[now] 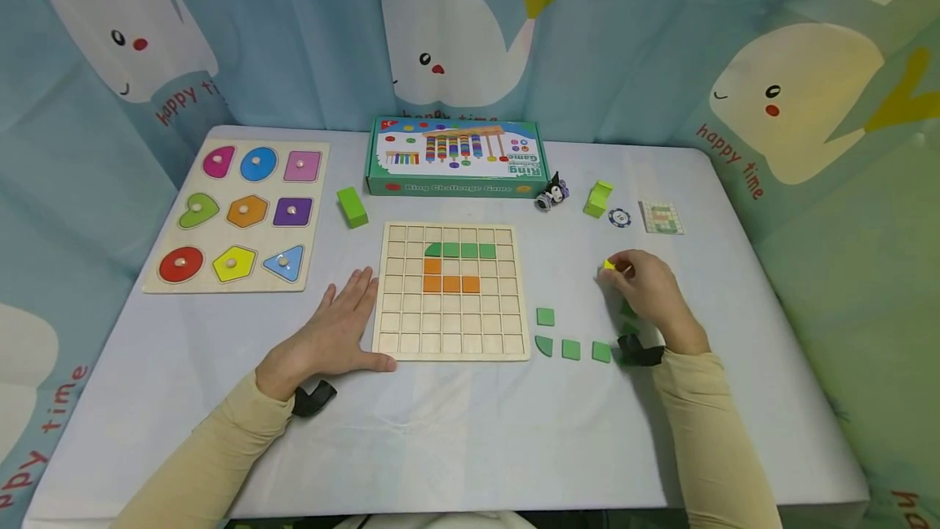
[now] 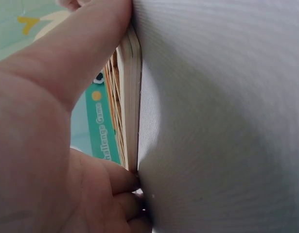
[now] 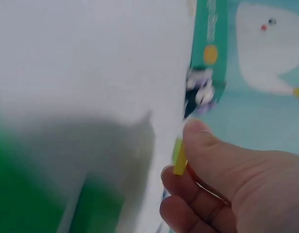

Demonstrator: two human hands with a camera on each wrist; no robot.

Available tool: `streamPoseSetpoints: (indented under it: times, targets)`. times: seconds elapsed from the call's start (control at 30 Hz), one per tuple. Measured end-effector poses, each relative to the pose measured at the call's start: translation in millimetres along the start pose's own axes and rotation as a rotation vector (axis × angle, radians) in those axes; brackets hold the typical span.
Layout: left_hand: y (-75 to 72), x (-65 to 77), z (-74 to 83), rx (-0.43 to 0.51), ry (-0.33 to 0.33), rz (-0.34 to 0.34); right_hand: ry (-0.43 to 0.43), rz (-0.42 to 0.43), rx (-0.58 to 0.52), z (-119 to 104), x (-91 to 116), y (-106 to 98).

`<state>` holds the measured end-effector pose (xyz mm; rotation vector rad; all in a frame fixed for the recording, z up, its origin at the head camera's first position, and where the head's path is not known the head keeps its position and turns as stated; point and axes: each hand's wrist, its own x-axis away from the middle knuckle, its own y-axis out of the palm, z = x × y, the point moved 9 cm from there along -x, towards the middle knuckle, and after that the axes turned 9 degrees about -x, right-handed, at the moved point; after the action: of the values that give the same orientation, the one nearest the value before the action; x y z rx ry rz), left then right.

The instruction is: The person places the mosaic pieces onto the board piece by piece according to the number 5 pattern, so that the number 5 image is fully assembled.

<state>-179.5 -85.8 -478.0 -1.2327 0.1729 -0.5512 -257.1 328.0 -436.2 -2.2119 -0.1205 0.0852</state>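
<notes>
My right hand [image 1: 646,288] pinches a small yellow piece [image 3: 180,158] between thumb and fingers, above the table to the right of the board. Spread out flat, my left hand [image 1: 334,333] rests at the left edge of the wooden grid board [image 1: 450,344], its thumb at the near left corner. On the board lie a row of green pieces [image 1: 470,251] with a rounded one at the left end, and several orange squares [image 1: 451,284] below. Loose green pieces [image 1: 570,349] lie right of the board, some partly hidden under my right wrist.
A shape puzzle board [image 1: 237,219] lies at the left. The green game box [image 1: 455,157] stands at the back, beside a small figurine [image 1: 553,192]. Green blocks [image 1: 352,207], a round chip [image 1: 620,218] and a pattern card [image 1: 662,217] are also on the table.
</notes>
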Motion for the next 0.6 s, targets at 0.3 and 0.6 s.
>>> streamPoseSetpoints:
  times: [0.3,0.6]
  targets:
    - [-0.5,-0.2,0.7,-0.001,-0.002,0.000,-0.204,0.013,-0.033,-69,-8,31]
    - [1.6,-1.6,-0.6,-0.008,0.000,0.003,-0.343,-0.125,-0.023,-122,-7,85]
